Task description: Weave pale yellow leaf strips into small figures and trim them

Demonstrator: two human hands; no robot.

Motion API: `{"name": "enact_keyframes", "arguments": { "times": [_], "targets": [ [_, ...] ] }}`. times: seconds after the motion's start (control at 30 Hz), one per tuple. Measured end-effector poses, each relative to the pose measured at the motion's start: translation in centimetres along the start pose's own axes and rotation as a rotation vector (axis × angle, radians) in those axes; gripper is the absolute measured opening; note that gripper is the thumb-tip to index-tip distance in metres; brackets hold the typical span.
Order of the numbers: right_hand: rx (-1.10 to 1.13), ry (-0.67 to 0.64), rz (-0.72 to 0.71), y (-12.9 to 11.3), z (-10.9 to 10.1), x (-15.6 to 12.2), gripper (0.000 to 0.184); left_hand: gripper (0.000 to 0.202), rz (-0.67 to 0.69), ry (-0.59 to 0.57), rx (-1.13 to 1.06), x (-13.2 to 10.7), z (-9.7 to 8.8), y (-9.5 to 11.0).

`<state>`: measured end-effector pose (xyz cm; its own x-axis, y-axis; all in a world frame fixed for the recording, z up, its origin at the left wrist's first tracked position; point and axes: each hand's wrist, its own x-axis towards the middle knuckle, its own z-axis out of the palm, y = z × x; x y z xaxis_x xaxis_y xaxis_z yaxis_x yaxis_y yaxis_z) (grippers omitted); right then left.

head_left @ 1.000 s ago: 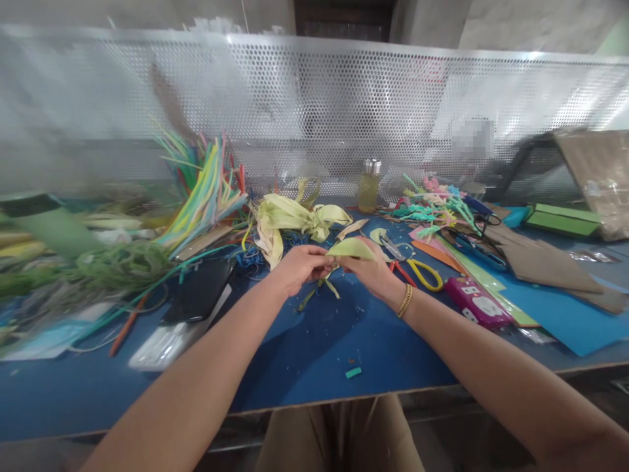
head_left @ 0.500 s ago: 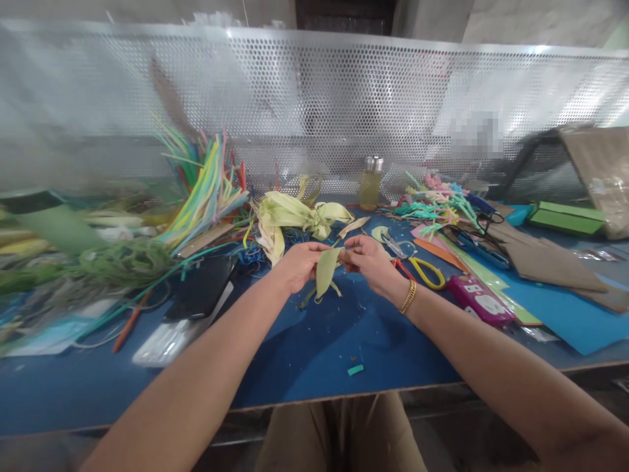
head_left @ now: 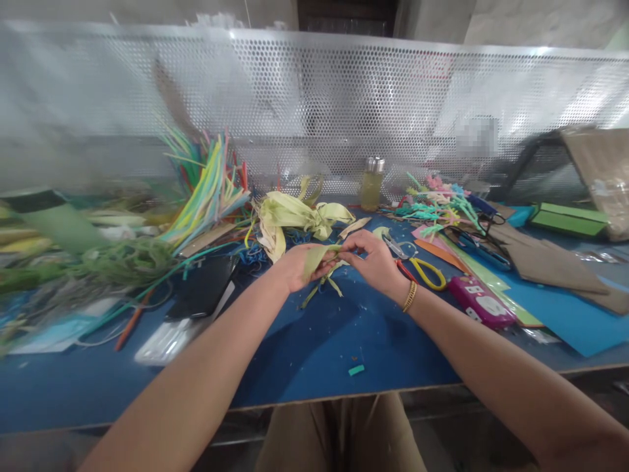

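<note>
Over the middle of the blue table, both my hands hold a pale green corn husk (head_left: 314, 259). My left hand (head_left: 297, 267) is closed around its lower part, and one strip lies across the fingers. At the husk's right end, my right hand (head_left: 369, 261) pinches with thumb and forefinger. Narrow strips (head_left: 334, 286) hang below the fingers. Just beyond my hands lies a pile of pale husks (head_left: 285, 213). Yellow-and-red-handled scissors (head_left: 428, 273) rest right of my right hand, their blades pointing away from me.
A black phone (head_left: 201, 288) and a bundle of coloured pipe cleaners (head_left: 209, 187) are on the left. A glass bottle (head_left: 372, 187) stands behind the husks. At right are a purple case (head_left: 480, 300), blue paper (head_left: 555, 321) and cardboard (head_left: 555, 265). A perforated metal panel (head_left: 344, 98) closes the back.
The husk strip that hung down in front of my fingers now lies turned to the left, over my left hand. My right fingers have shifted their pinch slightly left.
</note>
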<state>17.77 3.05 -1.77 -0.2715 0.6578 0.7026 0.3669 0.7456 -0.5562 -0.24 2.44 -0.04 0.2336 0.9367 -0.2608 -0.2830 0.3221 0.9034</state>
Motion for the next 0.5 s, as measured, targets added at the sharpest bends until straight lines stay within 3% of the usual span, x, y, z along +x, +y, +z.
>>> {"name": "enact_keyframes", "arguments": {
  "times": [0.17, 0.33, 0.5],
  "targets": [
    [0.013, -0.061, 0.112, -0.1, -0.3, 0.0, 0.007, 0.003, 0.035, -0.019, 0.078, -0.3, 0.2, -0.1],
    [0.125, -0.024, 0.298, 0.2, 0.2, -0.2, 0.010, 0.013, 0.093, -0.005, 0.095, -0.4, 0.5, -0.3],
    [0.169, -0.005, 0.381, 0.5, 0.8, -0.5, 0.012, 0.023, 0.143, 0.041, 0.129, -0.3, 0.7, -0.5]
  ]
}}
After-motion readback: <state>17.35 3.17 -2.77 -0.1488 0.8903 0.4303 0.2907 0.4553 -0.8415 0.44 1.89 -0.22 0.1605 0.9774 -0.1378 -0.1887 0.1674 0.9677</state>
